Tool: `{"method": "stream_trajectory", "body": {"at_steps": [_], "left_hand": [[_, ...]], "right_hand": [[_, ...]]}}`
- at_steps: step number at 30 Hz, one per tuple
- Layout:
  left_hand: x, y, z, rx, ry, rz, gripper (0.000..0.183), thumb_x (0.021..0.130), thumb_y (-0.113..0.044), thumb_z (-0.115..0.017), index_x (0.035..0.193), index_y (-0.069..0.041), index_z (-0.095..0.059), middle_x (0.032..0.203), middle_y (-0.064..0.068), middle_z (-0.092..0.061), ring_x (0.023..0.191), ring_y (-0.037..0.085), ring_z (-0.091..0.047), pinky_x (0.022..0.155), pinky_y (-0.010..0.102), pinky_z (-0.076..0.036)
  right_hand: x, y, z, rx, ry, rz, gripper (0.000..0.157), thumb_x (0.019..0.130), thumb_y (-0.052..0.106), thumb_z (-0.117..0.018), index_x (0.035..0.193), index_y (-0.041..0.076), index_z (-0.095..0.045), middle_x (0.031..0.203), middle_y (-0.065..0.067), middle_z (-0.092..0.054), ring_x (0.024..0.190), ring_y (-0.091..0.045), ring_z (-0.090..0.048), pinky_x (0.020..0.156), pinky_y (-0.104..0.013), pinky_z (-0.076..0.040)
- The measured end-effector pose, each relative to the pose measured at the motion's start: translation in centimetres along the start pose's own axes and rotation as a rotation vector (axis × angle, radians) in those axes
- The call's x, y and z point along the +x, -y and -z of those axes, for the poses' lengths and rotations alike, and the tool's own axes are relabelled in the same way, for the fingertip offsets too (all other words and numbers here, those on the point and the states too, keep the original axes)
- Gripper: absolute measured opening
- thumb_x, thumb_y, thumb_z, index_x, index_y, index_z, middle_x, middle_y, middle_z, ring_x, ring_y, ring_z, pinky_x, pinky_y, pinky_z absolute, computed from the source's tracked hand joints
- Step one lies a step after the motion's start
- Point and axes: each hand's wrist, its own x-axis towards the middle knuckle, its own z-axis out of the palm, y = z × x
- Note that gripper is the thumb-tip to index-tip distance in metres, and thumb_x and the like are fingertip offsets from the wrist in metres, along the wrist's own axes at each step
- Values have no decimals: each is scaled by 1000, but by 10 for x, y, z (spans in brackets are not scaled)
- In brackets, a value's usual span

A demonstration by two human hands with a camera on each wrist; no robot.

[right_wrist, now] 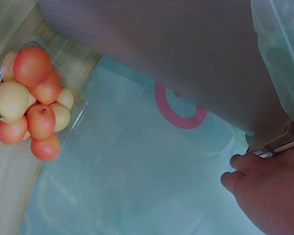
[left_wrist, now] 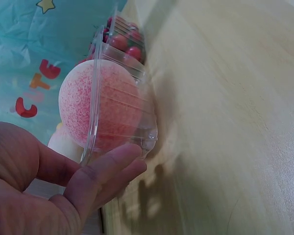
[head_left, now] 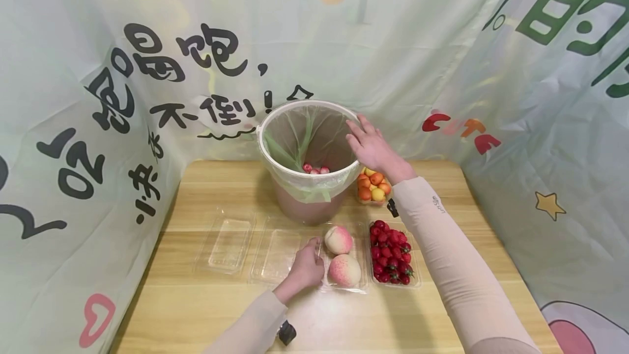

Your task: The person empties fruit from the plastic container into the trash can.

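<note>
My left hand (head_left: 308, 266) is at the left edge of a clear plastic box (left_wrist: 118, 61) with two pink-and-cream peaches (head_left: 345, 270). In the left wrist view its thumb goes behind the rim and its fingers lie along the near wall, pinching the box at a corner. My right hand (head_left: 372, 147) rests on the right rim of a brownish-pink bin (head_left: 314, 206), fingers extended over it. The right wrist view shows two fingertips (right_wrist: 231, 178) apart from the bin's side. A translucent green liner bag (head_left: 318, 194) folds over the rim. Several small red fruits (head_left: 315, 170) lie inside.
Left of the peaches are a clear tray (head_left: 275, 258) and another (head_left: 228, 245). A box of small red fruits (head_left: 391, 253) stands right. Orange and yellow fruits (head_left: 375, 184) fill a box beside the bin. Printed cloth walls (head_left: 216, 4) surround the wooden table (head_left: 162, 299).
</note>
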Motion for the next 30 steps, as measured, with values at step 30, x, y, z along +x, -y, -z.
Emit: {"method": "stream_trajectory", "body": {"at_steps": [30], "left_hand": [[-35, -42, 57, -23, 52, -97, 69, 95, 4, -56, 160, 7, -33, 84, 20, -71, 51, 13, -60, 43, 22, -51]], "right_hand": [[0, -1, 0, 3, 0, 1, 65, 113, 46, -25, 170, 15, -20, 179, -16, 2, 165, -40, -9, 134, -59, -3]]}}
